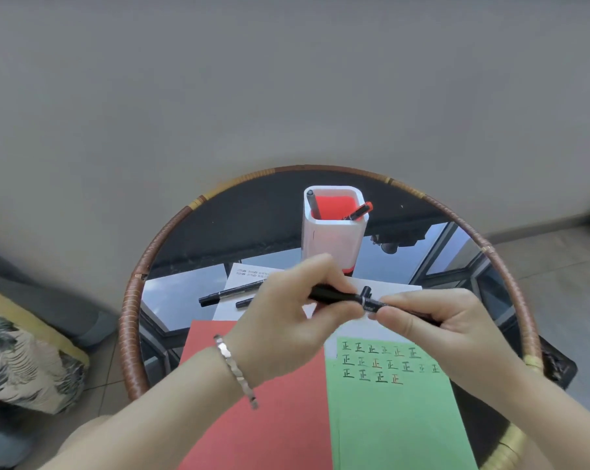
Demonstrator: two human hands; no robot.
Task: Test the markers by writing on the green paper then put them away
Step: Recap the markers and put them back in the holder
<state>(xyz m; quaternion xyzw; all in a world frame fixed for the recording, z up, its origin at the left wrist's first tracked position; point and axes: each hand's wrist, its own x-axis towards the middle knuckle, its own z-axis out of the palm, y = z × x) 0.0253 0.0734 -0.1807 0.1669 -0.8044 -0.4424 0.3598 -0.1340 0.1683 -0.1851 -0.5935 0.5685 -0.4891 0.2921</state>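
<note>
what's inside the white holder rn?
Two markers: a grey-tipped marker in the left corner and a red-capped marker leaning right. The wall of the white holder hides their lower ends and the bottom.

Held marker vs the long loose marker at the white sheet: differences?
The held marker is gripped by the left hand and right hand; the loose marker lies untouched, partly on the white sheet. The held marker slopes down rightward in view; the loose marker slopes up. Both are black.

Probably a home: rattan-rimmed glass table (141,300), patterned cushion (22,361).
</note>
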